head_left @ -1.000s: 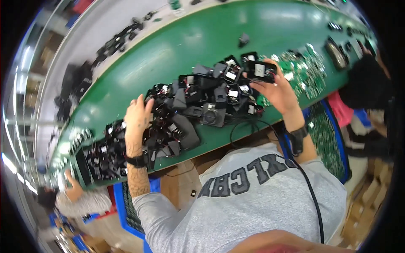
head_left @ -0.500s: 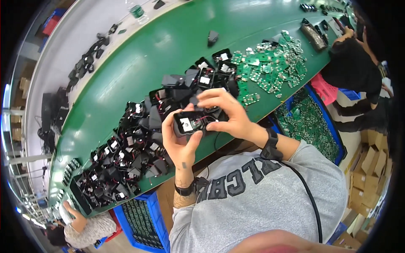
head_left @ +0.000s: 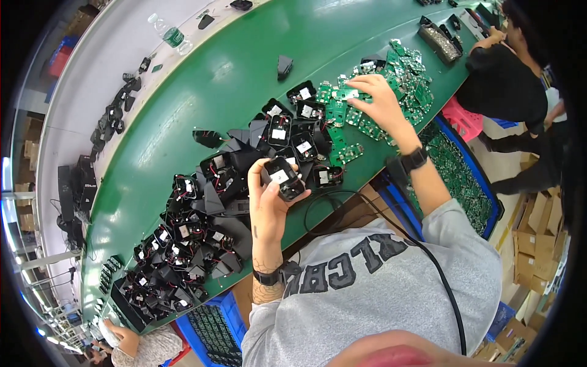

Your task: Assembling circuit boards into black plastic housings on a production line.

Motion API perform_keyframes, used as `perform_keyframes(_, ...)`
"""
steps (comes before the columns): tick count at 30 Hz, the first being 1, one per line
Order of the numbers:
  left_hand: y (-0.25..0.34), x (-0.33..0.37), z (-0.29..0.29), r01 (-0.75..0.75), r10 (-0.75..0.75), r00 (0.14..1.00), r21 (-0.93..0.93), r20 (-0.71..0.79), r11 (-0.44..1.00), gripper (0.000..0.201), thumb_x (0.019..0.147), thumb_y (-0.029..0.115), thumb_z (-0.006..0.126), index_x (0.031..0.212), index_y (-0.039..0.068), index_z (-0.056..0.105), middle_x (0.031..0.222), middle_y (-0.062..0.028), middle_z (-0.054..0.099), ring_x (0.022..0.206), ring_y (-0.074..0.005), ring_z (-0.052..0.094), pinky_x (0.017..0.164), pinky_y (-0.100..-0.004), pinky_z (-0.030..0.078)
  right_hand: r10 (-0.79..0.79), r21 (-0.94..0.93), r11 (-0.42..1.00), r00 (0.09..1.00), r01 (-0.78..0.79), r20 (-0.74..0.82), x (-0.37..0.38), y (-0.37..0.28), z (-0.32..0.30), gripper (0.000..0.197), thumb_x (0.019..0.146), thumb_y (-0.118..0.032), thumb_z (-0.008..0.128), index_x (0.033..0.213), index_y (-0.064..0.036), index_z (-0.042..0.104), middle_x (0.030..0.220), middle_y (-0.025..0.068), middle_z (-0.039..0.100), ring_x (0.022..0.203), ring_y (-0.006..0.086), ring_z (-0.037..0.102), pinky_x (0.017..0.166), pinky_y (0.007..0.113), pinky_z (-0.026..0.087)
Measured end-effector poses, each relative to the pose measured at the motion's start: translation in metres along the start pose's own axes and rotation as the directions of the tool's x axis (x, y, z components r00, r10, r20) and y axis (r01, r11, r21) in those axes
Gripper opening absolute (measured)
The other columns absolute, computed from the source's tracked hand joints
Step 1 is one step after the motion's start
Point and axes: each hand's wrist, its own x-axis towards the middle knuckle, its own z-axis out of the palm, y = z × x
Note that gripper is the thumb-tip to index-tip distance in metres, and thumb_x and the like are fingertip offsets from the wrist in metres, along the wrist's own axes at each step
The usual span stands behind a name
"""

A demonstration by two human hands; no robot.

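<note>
The left hand (head_left: 267, 207) clasps an open black plastic housing (head_left: 284, 175) between thumb and fingers, the white patch facing up. The right hand (head_left: 382, 105) curves over green circuit boards (head_left: 408, 67), whether pinching one I cannot tell; more housings (head_left: 280, 130) crowd the tabletop (head_left: 177, 125).

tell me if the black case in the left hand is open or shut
Open: the black case in the left hand shows its uncovered inside, where a white patch is visible.

There are two blue crates (head_left: 235, 315), two wristbands (head_left: 267, 278), one bottle (head_left: 173, 37) and one held housing (head_left: 282, 177)
</note>
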Motion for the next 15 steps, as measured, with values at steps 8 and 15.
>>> perform_keyframes(8,0.089,-0.023,-0.027,-0.202,0.201,0.978,-0.016,-0.064,0.979,0.053,0.082,0.021,0.059,0.131,0.011,0.041,0.113,-0.0180,0.054,0.095,-0.0268,0.061,0.072,-0.0409,0.059,-0.114,-0.148,0.983,0.993,0.113,0.005,0.002,0.047,0.008,0.014,0.081,-0.010,0.068,0.093,-0.0038,0.068,0.100,0.0064,0.067,0.104,0.0255,0.059,0.088,0.038,0.048)
perform_keyframes(15,0.187,0.099,-0.095,-0.112,0.162,0.981,0.994,0.108,0.016,0.039,0.073,0.021,0.077,0.100,0.000,0.059,0.071,-0.0047,0.058,0.064,-0.0124,0.053,0.058,-0.0282,0.044,0.381,0.938,0.346,0.918,-0.033,-0.108,0.002,-0.014,-0.006,0.020,0.096,-0.019,0.057,0.103,-0.0007,0.058,0.090,0.0080,0.061,0.078,0.0199,0.065,0.070,0.036,0.057)
